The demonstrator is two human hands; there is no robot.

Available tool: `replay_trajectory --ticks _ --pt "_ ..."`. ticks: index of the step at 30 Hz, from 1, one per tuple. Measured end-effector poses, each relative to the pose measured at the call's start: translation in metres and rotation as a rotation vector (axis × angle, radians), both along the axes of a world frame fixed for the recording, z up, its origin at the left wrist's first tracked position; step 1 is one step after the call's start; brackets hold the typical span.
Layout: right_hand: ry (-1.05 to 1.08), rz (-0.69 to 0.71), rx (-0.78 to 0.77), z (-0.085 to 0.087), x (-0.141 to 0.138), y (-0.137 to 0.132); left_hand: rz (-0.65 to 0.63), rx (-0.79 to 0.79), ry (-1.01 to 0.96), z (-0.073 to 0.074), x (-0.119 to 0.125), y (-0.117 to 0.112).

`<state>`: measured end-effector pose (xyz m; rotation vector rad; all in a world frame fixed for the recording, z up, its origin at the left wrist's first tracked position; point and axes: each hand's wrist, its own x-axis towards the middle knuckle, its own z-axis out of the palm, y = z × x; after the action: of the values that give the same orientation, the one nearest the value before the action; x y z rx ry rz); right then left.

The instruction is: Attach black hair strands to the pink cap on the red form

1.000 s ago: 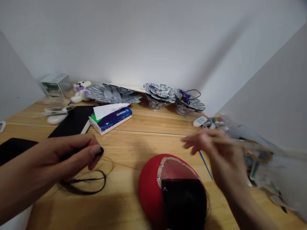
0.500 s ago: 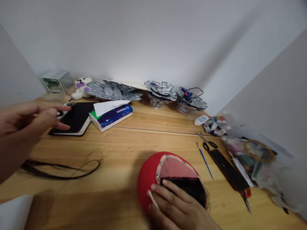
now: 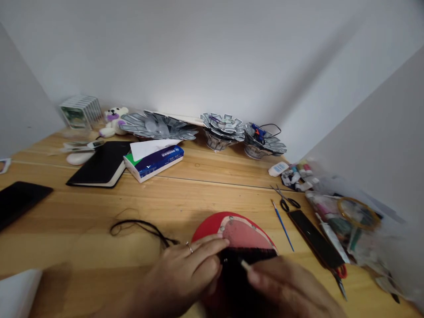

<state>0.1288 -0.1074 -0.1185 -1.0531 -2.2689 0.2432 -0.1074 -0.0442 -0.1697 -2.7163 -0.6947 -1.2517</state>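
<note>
A red dome-shaped form (image 3: 208,225) carries a pink mesh piece (image 3: 243,234) with a pale border fixed by several round pinheads. Black hair (image 3: 235,282) covers the mesh's nearer part. My left hand (image 3: 192,271), a ring on one finger, is closed at the form's left side, fingertips by the mesh edge. From it a lock of dark hair (image 3: 145,224) trails in a loop over the table; the grip itself is partly hidden. Over the black hair, my right hand (image 3: 291,282) pinches a thin pale-handled tool (image 3: 245,265), its tip too blurred to make out.
A black notebook (image 3: 99,165) and a tissue pack (image 3: 155,161) lie beyond my left hand, a black phone (image 3: 23,201) farther left. To the right are a blue brush (image 3: 282,225), scissors (image 3: 285,198), a black case (image 3: 316,238) and plastic bags (image 3: 357,238). Grey paper models (image 3: 221,130) line the wall.
My left hand has come from the raised left side to the red form, and the hair lock has shifted right with it. My right hand has moved right, its tool now pointing at the black hair.
</note>
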Motion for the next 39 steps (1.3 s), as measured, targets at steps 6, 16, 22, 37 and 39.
replay_trajectory --ticks 6,16,22,37,39 --pt "-0.029 -0.333 0.283 0.014 0.029 0.042 -0.009 0.035 0.005 0.001 -0.007 -0.005" --pt "0.469 -0.169 -0.261 0.021 -0.029 0.038 0.045 0.144 -0.006 0.001 -0.004 -0.003" --pt "0.404 -0.07 -0.244 0.016 -0.034 0.041 -0.017 0.112 0.055 0.007 -0.007 -0.002" --pt "0.253 -0.09 -0.247 0.007 -0.025 0.038 -0.051 -0.039 -0.004 0.012 -0.01 -0.006" --pt "0.246 -0.07 -0.253 0.007 -0.024 0.038 -0.071 -0.046 0.016 0.013 -0.01 -0.005"
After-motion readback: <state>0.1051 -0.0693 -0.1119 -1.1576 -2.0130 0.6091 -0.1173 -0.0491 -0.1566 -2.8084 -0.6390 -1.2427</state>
